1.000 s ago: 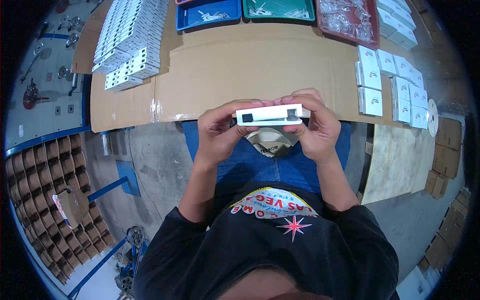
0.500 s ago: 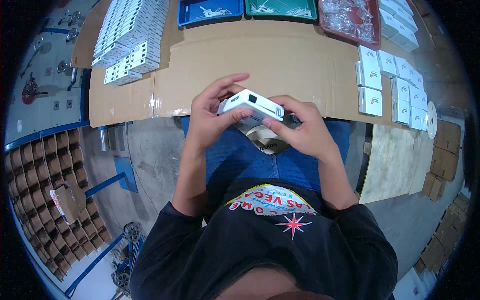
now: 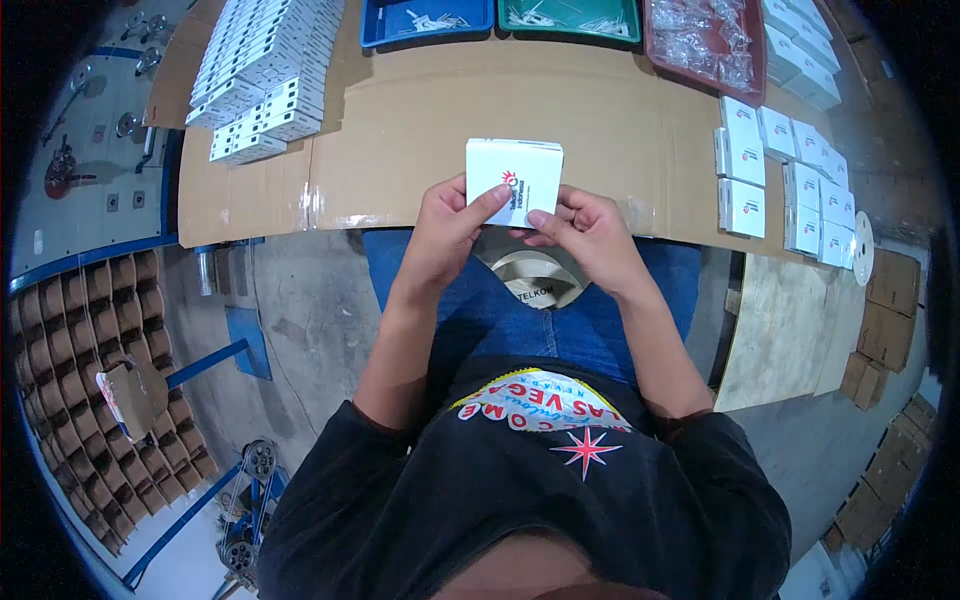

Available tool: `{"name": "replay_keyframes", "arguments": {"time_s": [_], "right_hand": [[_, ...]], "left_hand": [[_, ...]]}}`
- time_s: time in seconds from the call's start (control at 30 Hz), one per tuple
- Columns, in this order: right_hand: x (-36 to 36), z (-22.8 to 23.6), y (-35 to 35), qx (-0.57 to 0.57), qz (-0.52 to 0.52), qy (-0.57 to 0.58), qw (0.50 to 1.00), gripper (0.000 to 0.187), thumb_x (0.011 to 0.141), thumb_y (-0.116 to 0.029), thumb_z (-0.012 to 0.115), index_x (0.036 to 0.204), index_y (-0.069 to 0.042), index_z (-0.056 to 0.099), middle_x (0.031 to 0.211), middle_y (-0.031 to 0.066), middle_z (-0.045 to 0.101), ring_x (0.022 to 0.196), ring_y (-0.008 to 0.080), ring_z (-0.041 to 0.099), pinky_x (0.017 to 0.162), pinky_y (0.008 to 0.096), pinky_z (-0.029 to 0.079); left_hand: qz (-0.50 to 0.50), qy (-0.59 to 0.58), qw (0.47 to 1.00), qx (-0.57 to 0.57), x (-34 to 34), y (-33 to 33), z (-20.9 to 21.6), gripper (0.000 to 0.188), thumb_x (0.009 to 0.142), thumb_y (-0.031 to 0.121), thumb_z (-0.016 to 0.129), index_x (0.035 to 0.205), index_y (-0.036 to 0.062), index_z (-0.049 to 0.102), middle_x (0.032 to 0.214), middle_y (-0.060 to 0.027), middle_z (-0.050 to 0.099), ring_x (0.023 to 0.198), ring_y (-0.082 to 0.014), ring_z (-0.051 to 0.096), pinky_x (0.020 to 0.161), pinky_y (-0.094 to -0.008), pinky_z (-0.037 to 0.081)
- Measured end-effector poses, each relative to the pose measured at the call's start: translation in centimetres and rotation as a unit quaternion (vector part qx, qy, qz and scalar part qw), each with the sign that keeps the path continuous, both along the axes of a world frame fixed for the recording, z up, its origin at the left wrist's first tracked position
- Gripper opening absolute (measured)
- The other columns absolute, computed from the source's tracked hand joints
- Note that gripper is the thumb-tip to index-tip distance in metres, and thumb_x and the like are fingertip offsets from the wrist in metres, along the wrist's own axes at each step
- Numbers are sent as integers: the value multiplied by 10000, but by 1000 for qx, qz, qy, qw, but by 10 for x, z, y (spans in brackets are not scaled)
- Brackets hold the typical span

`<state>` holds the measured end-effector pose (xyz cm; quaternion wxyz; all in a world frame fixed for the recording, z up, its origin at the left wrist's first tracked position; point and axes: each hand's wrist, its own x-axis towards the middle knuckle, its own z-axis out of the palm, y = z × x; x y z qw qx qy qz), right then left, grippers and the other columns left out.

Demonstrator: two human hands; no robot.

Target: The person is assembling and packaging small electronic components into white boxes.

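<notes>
A white, flat square box (image 3: pixel 530 165) with a small red-and-black logo stands tilted up between my two hands, just over the table's near edge. My left hand (image 3: pixel 450 222) grips its left lower corner, thumb on the printed face. At the right lower corner my right hand (image 3: pixel 590 225) pinches it, thumb also on the front. The fingers behind the box are hidden. Below my hands, over my lap, lies a round tape roll (image 3: pixel 540 278) with dark lettering.
Tall stacks of white boxes (image 3: pixel 265 60) stand at the far left. Along the back are a blue tray (image 3: pixel 425 38) and a green tray (image 3: pixel 570 32) with small white parts, and a red tray (image 3: pixel 700 85) with clear bags. More white boxes (image 3: pixel 742 150) lie at the right on the cardboard-covered table (image 3: pixel 420 120).
The box has turned from showing its narrow side with a dark port to showing its broad printed face, and has risen slightly. My left hand's raised fingers have closed around it.
</notes>
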<state>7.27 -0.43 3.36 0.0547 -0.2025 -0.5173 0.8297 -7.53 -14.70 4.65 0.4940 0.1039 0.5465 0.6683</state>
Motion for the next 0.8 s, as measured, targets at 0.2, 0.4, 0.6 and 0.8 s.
{"name": "replay_keyframes", "arguments": {"time_s": [0.2, 0.4, 0.6, 0.8], "right_hand": [[2, 0, -4, 23, -20, 32, 999, 334, 997, -71, 665, 1303, 53, 614, 1098, 78, 727, 964, 117, 670, 873, 278, 551], [8, 23, -4, 256, -63, 30, 964, 465, 913, -96, 773, 1334, 16, 609, 1256, 114, 671, 1086, 161, 658, 959, 300, 541], [10, 41, -6, 159, -112, 169, 966, 485, 866, -119, 831, 1287, 9, 625, 1234, 113, 677, 1143, 177, 651, 985, 315, 533], [24, 28, -2, 187, -96, 133, 969, 409, 883, -81, 810, 1238, 26, 638, 1149, 99, 725, 1075, 156, 677, 952, 300, 535]], "left_hand": [[-27, 21, 998, 59, -5, -5, 1, 266, 973, 108, 714, 1180, -54, 682, 1094, -114, 741, 979, -148, 702, 894, -295, 558], [-36, 97, 992, 73, -5, -14, -1, 309, 944, 92, 748, 1209, -52, 680, 1094, -92, 739, 988, -129, 685, 894, -274, 547], [-80, 164, 977, 110, 4, -18, 20, 345, 919, 68, 778, 1226, -55, 678, 1060, -74, 741, 977, -116, 679, 831, -258, 558], [-127, 278, 949, 79, 8, -19, 33, 304, 902, 53, 789, 1176, -50, 708, 998, -67, 747, 878, -99, 676, 752, -263, 560]]}}
